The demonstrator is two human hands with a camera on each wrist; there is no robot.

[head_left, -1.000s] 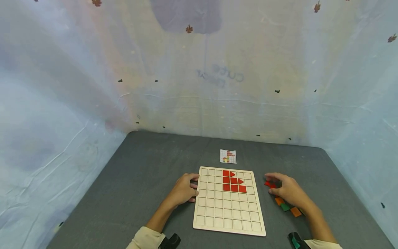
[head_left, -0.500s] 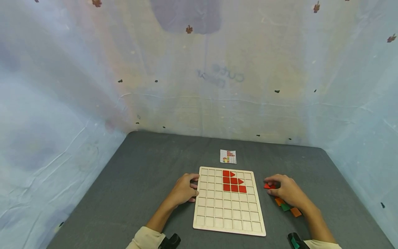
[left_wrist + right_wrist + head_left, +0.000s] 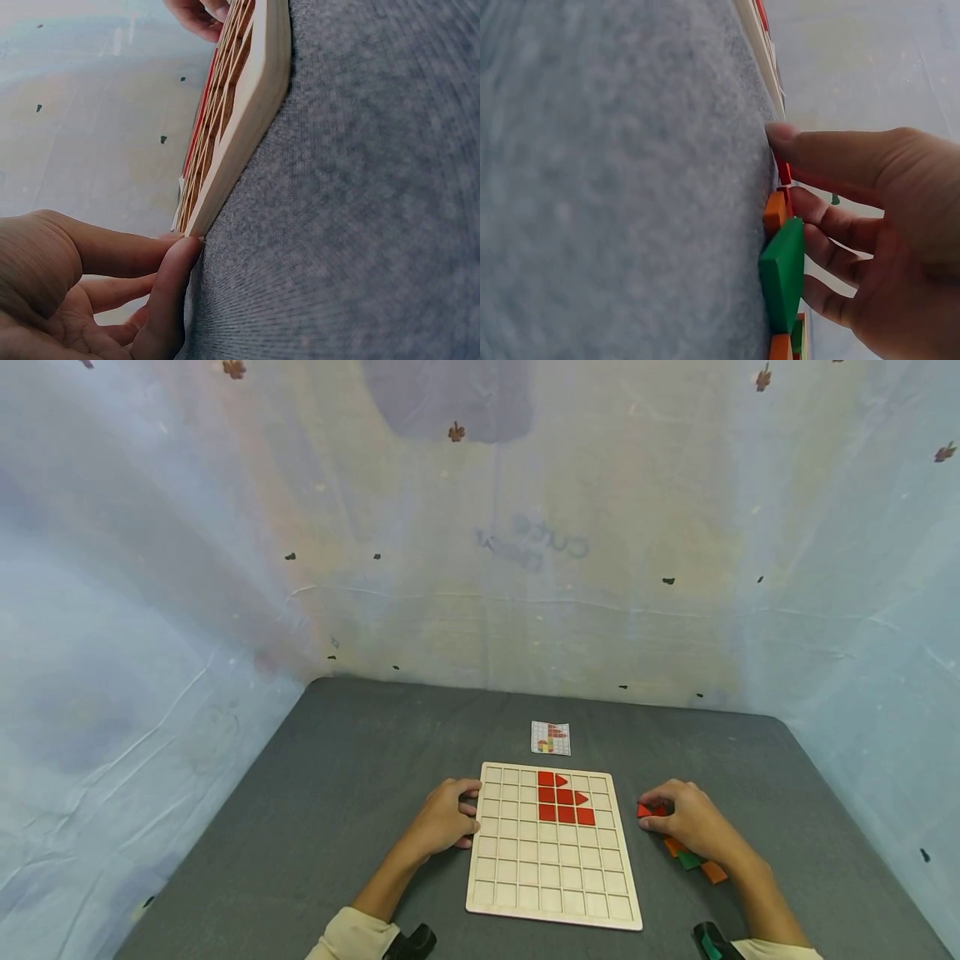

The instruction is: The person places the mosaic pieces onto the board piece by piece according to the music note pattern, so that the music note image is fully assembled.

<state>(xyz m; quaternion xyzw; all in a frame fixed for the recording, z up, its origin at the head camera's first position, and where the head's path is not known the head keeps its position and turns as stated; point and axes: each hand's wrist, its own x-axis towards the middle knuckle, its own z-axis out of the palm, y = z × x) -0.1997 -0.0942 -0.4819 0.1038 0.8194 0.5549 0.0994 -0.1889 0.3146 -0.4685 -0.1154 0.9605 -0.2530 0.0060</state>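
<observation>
A pale wooden grid board (image 3: 525, 893) lies flat on the dark table, with several red square and pointed tiles (image 3: 566, 795) in its upper cells. My left hand (image 3: 442, 817) rests against the board's left edge, thumb and index fingertips touching it. In the left wrist view those fingertips meet the board's rim (image 3: 259, 120). Right of the board, my right hand (image 3: 693, 818) pinches a small red tile (image 3: 643, 811) between thumb and index finger, low over the table. More red lies under that hand, partly hidden.
Orange tiles (image 3: 714, 872) and a green tile (image 3: 688, 860) lie beside and under my right hand. A small printed pattern card (image 3: 551, 738) lies beyond the board. The dark table (image 3: 375, 735) ends at a pale cloth wall (image 3: 480, 635).
My right thumb and index finger have closed in around the red tile, which has shifted slightly toward the board. My left hand and the board stay in place.
</observation>
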